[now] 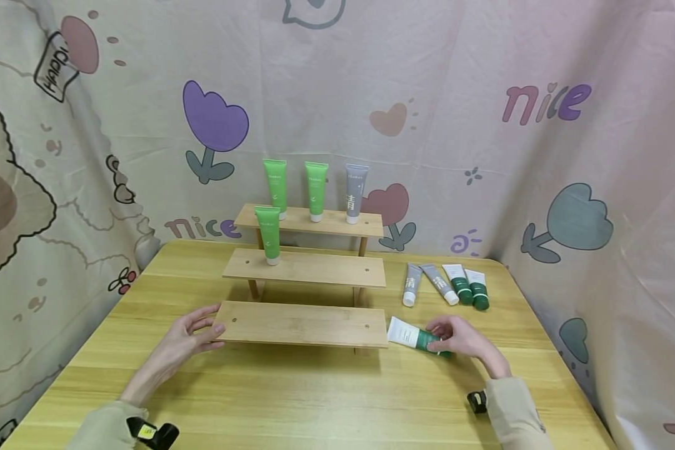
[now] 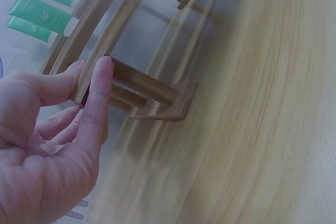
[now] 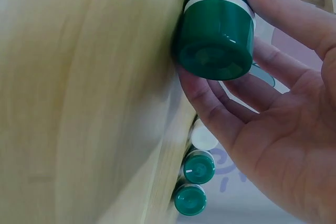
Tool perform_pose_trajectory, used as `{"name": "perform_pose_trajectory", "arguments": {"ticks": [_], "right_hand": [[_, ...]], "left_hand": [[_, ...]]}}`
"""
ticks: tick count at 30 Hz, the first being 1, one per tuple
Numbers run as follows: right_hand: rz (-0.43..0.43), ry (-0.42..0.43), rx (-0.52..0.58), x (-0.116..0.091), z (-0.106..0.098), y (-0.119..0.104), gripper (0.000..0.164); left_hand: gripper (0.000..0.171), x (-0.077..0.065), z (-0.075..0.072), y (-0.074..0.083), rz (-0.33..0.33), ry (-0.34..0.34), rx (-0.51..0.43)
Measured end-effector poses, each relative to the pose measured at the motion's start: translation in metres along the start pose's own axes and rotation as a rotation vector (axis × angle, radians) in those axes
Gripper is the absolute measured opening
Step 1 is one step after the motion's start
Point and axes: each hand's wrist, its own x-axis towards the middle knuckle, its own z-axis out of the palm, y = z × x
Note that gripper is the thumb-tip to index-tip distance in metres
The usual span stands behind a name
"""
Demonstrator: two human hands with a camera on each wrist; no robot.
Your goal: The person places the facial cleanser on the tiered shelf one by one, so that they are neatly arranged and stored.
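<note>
The right hand [image 1: 464,337] grasped a white-and-green plastic squeeze tube [image 1: 412,335] toward its cap end, just beside the lowest pale rectangular wooden shelf [image 1: 304,324]; the left hand [image 1: 184,334] pinched that shelf's left end. A light grip and steadied shelf seemed wise. The tube's white end lay near the shelf's edge; open yellow wood-grain counter [image 1: 292,400] stretched in front.

White-and-green tube [image 1: 405,334] (dark green cap [image 3: 215,38])

- My head view is bright, the table [image 1: 315,403] sheened pale at 6 o'clock.
- Soft shadow lies beneath my lowest shelf [image 1: 304,325].
- My wrist views look dimmer, hazier; in the right, a glint marks the green cap [image 3: 215,40] at 1 o'clock.
</note>
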Motion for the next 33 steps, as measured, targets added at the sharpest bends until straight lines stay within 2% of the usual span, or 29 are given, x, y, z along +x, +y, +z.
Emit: {"name": "perform_pose_trajectory", "arguments": {"ticks": [15,23,33], "right_hand": [[-0.003,-0.025,0.007,0.0018,0.0000,-0.0006,0.033],[0.006,0.023,0.122,0.0008,0.0003,-0.0026,0.033],[-0.001,0.051,0.168,-0.0020,-0.0022,-0.0025,0.036]], "left_hand": [[0.074,-0.0005,0.0005,0.0022,-0.007,0.001,0.001],[0.074,-0.0004,-0.0001,0.0021,-0.003,-0.001,-0.006],[0.074,-0.0006,0.0011,0.0015,-0.006,0.005,0.005]]}}
